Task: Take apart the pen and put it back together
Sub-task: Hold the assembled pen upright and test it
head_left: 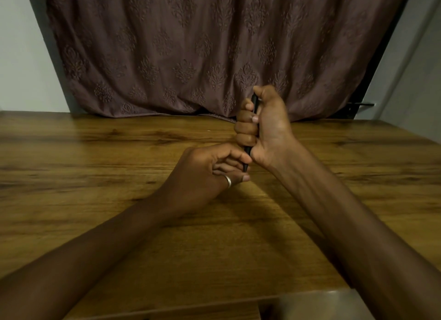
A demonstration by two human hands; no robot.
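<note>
A black pen stands nearly upright above the middle of the wooden table. My right hand is wrapped around its barrel in a fist, thumb on the top end. My left hand, with a silver ring on one finger, pinches the pen's lower tip between thumb and fingertips. Most of the barrel is hidden inside my right fist, so I cannot tell whether the pen's parts are joined or apart.
A brown patterned curtain hangs behind the table's far edge. Pale walls flank it, and a dark door handle sticks out at the right. A blurred pale object sits at the near edge, bottom right.
</note>
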